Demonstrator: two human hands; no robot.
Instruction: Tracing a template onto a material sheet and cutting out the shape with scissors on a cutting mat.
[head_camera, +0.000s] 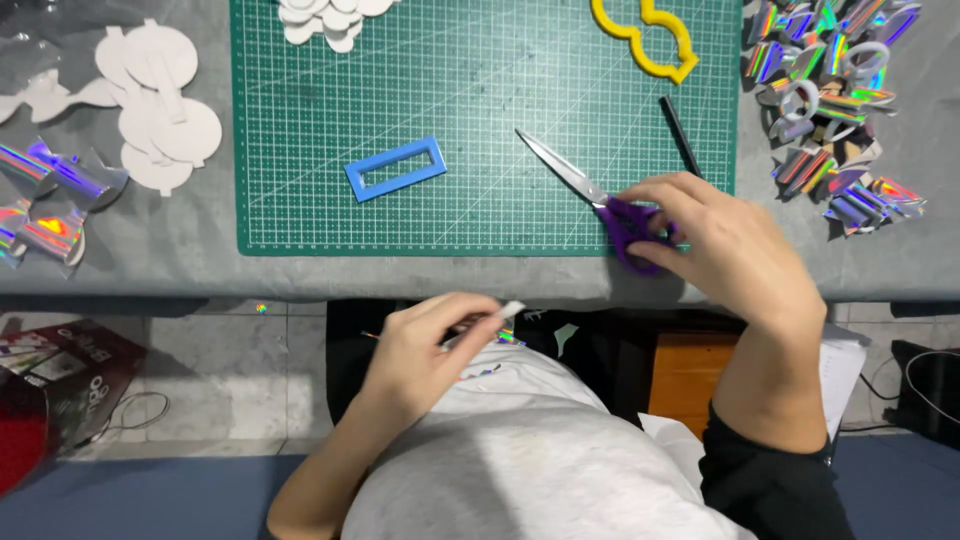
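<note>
Here, right hand rests on the purple handles of the scissors, fingers curled round them at the near edge of the green cutting mat; blades closed, pointing up-left, lying flat on the mat. Left hand sits below the worktop edge over the lap, pinched narrow on a small white-backed holographic piece. Looks like the pick-up-scissors step; cutting would need the piece brought up to the blades. Counts: one scissors, one blue rectangular frame template, one yellow curvy template, one black pen. White card cutouts and holographic scraps: too overlapped to count.
</note>
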